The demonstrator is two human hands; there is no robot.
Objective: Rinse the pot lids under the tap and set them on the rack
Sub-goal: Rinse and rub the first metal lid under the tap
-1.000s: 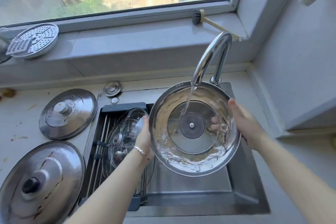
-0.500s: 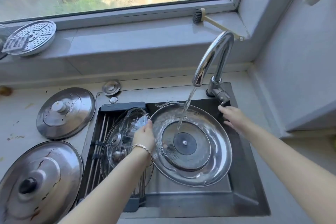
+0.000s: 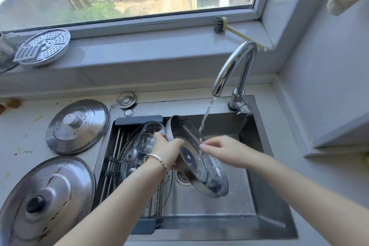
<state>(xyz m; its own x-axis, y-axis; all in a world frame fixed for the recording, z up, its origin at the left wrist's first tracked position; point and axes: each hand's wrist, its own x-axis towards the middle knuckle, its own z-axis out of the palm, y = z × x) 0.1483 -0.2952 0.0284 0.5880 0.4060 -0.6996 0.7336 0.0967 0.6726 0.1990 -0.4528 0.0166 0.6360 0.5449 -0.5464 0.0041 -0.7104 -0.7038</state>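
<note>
A steel pot lid is tilted steeply on edge over the sink, its inner side facing right. My left hand grips its left rim. My right hand touches the inner face with spread fingers, right where the water lands. Water runs from the chrome tap onto the lid. Glass lids lean in the dark rack at the sink's left side. Two more steel lids lie on the counter: a medium lid and a large lid.
A sink plug lies behind the rack. A perforated steamer plate and a dish brush rest on the windowsill. The wall and a ledge close in on the right.
The lid has swung from nearly flat to steeply tilted on edge and moved lower in the sink. My right hand came off the tap handle area and onto the lid's inner face.
</note>
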